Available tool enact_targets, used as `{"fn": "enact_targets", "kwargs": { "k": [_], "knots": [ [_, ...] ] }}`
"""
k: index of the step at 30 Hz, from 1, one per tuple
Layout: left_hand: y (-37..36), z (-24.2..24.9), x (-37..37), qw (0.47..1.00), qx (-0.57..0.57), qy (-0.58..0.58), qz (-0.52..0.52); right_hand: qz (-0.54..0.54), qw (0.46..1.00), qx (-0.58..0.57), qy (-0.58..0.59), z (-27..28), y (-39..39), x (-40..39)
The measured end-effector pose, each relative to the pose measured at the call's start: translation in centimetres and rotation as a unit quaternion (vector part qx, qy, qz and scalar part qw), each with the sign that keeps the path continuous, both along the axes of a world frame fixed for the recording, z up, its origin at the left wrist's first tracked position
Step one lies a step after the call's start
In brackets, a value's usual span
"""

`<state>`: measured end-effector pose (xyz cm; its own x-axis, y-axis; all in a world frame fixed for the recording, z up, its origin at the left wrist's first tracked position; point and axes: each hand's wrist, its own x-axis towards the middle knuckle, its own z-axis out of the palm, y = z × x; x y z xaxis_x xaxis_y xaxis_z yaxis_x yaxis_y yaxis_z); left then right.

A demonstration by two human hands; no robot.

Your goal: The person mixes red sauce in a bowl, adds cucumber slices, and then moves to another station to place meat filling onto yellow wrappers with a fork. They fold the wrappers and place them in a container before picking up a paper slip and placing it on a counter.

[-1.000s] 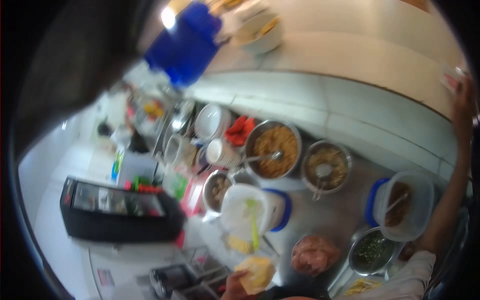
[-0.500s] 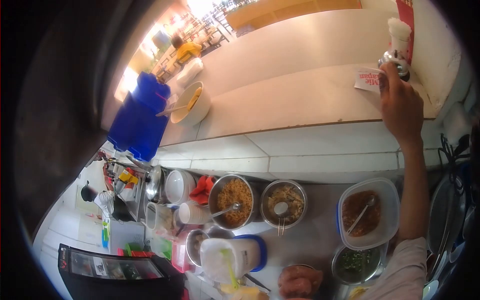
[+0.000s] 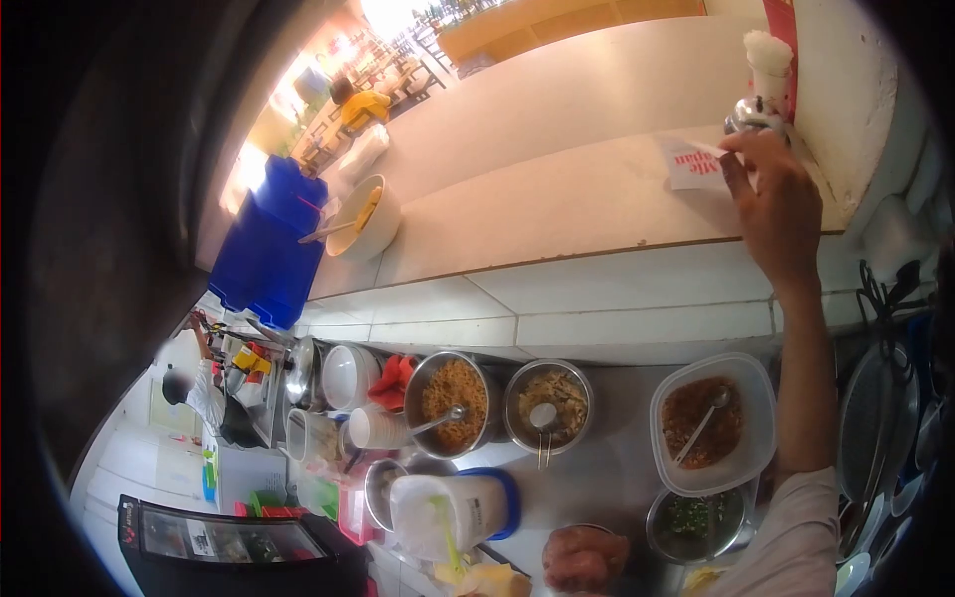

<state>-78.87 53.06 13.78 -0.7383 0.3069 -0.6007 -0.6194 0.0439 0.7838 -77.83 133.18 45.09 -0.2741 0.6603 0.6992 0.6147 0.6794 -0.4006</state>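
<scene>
My right hand reaches over the pale counter at the right. Its thumb and fingers pinch a white paper slip with red printed letters, and the slip stands out to the left of the thumb. Just beyond the fingertips is a shiny metal dome-shaped object, partly covered by the hand. A clear holder with white tissue-like stuff stands behind it. My left hand is out of view.
Left on the counter are a white bowl with a spoon and a blue crate. Below stand a noodle-like food pot, a second pot, a sauce tub and chopped greens. A co-worker is far left.
My right hand has shifted a little left with the paper slip, and more of the slip shows. The whole view has moved slightly.
</scene>
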Motion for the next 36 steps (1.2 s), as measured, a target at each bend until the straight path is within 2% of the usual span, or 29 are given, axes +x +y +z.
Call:
{"fn": "enact_targets", "kwargs": {
  "k": [1, 2, 3, 4, 5, 7, 9, 10, 12, 13, 15, 18, 22, 24, 25, 27, 28, 30, 31, 33, 34, 36],
  "knots": [
    [6.7, 3.1, -0.3, 0.968, -0.109, 0.216, -0.063, 0.048, 0.994, 0.038, 0.092, -0.1, 0.4, 0.4],
    [10.8, 9.6, -1.0, 0.969, -0.11, 0.212, -0.064, 0.095, 0.976, 0.076, 0.183, -0.1, 0.5, 0.7],
    [15.3, 15.8, -1.0, 0.999, -0.018, -0.017, 0.026, 0.095, 0.976, 0.075, 0.179, -0.3, 0.2, 0.7],
    [21.4, 22.7, -1.0, 0.96, 0.074, -0.243, 0.115, 0.126, 0.966, 0.102, 0.202, -0.5, -0.4, 0.3],
    [21.1, 22.4, -0.9, 0.959, 0.073, -0.246, 0.117, 0.157, 0.953, 0.128, 0.226, -0.7, -1.0, -0.3],
    [20.5, 21.6, -0.9, 0.958, 0.122, -0.251, 0.062, 0.215, 0.946, 0.189, 0.155, -1.4, -2.4, -2.4],
    [21.3, 22.2, -0.5, 0.959, 0.095, -0.255, 0.082, 0.307, 0.911, 0.257, 0.101, -1.7, -2.9, -5.4],
    [21.6, 22.4, -0.5, 0.959, 0.071, -0.256, 0.099, 0.324, 0.911, 0.244, 0.074, -1.6, -3.4, -6.8],
    [21.0, 22.4, -0.4, 0.958, 0.095, -0.258, 0.077, 0.312, 0.94, 0.115, -0.082, -1.1, -4.3, -7.8],
    [20.8, 22.3, -0.4, 0.957, 0.118, -0.26, 0.054, 0.312, 0.94, 0.114, -0.083, -1.0, -4.3, -8.1],
    [20.1, 22.0, -0.3, 0.954, 0.119, -0.268, 0.057, 0.35, 0.935, 0.025, -0.051, -1.0, -4.0, -8.5],
    [19.5, 22.1, 0.4, 0.948, 0.136, -0.28, 0.068, 0.358, 0.933, 0.031, -0.004, -1.2, -3.9, -8.7],
    [18.7, 22.4, 1.9, 0.937, 0.155, -0.299, 0.087, 0.352, 0.935, -0.019, -0.04, -1.2, -3.1, -10.1],
    [18.3, 22.8, 2.6, 0.933, 0.163, -0.305, 0.098, 0.301, 0.939, -0.006, -0.167, -0.5, -3.8, -11.7],
    [18.2, 22.9, 2.6, 0.932, 0.169, -0.304, 0.101, 0.303, 0.939, -0.006, -0.165, -0.1, -3.9, -12.7],
    [18.2, 23.2, 2.2, 0.931, 0.18, -0.3, 0.104, 0.296, 0.915, -0.073, -0.265, 0.6, -4.0, -15.2],
    [18.1, 23.4, 2.1, 0.931, 0.184, -0.298, 0.107, 0.298, 0.915, -0.075, -0.262, 0.8, -4.1, -16.5],
    [18.2, 23.9, 1.6, 0.93, 0.192, -0.294, 0.109, 0.218, 0.922, -0.148, -0.285, 0.7, -3.9, -19.6],
    [18.4, 24.3, 1.5, 0.929, 0.197, -0.293, 0.11, 0.219, 0.922, -0.15, -0.282, 0.7, -3.5, -21.6],
    [18.9, 24.8, 1.7, 0.926, 0.207, -0.295, 0.114, 0.07, 0.931, -0.229, -0.274, 0.5, -2.1, -25.6],
    [19.0, 25.0, 2.0, 0.923, 0.211, -0.299, 0.119, 0.072, 0.929, -0.232, -0.278, 0.6, -1.5, -26.7],
    [19.2, 25.4, 2.5, 0.919, 0.221, -0.301, 0.129, 0.0, 0.922, -0.293, -0.254, 0.7, -0.7, -28.9]
  ]
}}
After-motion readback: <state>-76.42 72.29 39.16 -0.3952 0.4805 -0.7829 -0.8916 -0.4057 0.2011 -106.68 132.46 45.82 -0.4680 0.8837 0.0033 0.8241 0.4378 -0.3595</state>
